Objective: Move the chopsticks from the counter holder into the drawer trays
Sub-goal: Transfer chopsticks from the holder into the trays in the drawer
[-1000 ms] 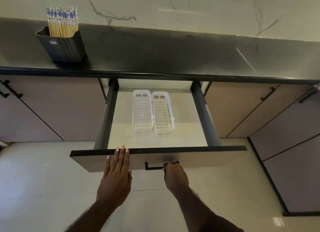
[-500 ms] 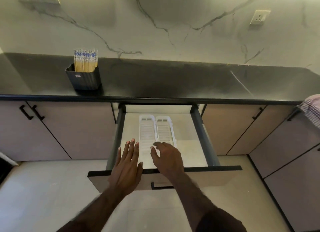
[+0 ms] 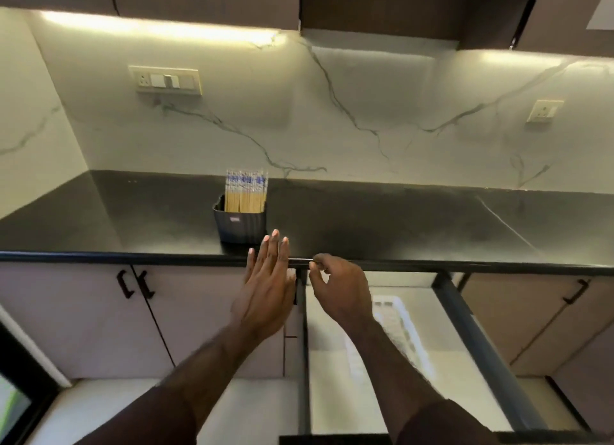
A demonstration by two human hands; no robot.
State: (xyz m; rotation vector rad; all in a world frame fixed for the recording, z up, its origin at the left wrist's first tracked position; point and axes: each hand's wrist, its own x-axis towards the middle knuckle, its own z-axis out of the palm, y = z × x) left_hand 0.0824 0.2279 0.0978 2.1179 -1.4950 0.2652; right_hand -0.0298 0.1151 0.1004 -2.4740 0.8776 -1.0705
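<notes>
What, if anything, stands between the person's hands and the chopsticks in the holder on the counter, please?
Nothing visible does. The left hand reaches, fingers straight, toward the holder, with bare counter between them. The chopsticks stand upright and exposed above its rim. The right hand holds nothing.

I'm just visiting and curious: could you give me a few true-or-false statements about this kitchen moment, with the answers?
1. The chopsticks stand in the dark holder on the counter. True.
2. The drawer is closed. False: it is pulled open.
3. The left hand grips chopsticks. False: its fingers are straight and hold nothing.
4. A white tray lies in the drawer. True.
5. The right hand holds nothing. True.
</notes>
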